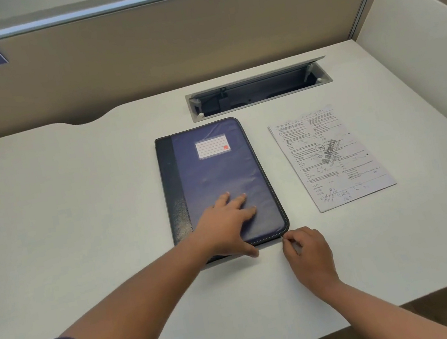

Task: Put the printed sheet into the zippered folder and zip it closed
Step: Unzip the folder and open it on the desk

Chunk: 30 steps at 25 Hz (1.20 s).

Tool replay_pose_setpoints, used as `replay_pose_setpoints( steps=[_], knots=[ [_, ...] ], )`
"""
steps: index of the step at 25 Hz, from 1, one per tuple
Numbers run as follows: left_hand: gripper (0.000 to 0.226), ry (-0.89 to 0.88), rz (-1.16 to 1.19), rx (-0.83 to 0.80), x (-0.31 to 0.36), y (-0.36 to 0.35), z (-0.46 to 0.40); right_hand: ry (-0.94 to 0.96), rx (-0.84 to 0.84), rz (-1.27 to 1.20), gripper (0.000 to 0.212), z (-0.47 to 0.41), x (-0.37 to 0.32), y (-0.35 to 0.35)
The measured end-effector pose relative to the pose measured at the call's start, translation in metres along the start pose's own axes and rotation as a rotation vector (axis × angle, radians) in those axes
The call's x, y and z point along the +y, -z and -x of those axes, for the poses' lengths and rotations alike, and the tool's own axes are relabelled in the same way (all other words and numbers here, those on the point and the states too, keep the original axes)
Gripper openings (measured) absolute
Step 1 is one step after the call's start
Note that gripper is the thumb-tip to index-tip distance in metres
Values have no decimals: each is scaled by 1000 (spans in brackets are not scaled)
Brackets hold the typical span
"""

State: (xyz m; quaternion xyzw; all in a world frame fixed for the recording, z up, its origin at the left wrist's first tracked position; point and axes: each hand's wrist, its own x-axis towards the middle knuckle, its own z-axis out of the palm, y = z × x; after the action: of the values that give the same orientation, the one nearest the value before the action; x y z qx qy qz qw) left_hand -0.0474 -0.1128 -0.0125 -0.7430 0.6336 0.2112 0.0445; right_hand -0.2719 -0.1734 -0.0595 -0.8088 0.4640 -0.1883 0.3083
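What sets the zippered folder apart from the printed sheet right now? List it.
The zippered folder is dark blue and thick; the printed sheet is white and thin. The left hand presses the folder, while nothing touches the sheet. The folder lies squarer to the desk's near edge; the sheet is skewed. Both lie flat on the desk.

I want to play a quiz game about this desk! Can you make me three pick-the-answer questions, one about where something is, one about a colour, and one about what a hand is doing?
1. Where does the printed sheet lie?
A. Inside the folder
B. On the desk, right of the folder
C. Under the left hand

2. What colour is the zippered folder?
A. Red
B. Green
C. Blue

3. What is the left hand doing?
A. Pressing flat on the folder
B. Holding the sheet
C. Resting in the lap

Answers: 1 B, the sheet lies apart beside the folder. 2 C, its cover is blue. 3 A, its palm lies on the cover, while the right hand pinches at the near corner.
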Motion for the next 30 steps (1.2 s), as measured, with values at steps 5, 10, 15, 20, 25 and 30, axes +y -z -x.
replay_pose_setpoints(
  steps=[5,10,15,20,25,30],
  knots=[
    [54,-75,-84,42,24,0,-6,-32,5,22,6,-1,4,3],
    [48,-103,-1,-47,22,7,-11,89,-29,10,9,7,4,-6],
    [53,-113,20,-81,29,15,-18,194,-90,-46,9,21,-17,-30],
    [59,-98,104,-2,18,9,-5,217,-111,-72,8,22,-17,-29],
    [41,-130,405,177,12,-26,34,-87,15,-337,15,-2,-12,-7],
    [14,-214,193,568,22,-56,64,-371,-46,-297,29,-42,-10,7]
  ],
)
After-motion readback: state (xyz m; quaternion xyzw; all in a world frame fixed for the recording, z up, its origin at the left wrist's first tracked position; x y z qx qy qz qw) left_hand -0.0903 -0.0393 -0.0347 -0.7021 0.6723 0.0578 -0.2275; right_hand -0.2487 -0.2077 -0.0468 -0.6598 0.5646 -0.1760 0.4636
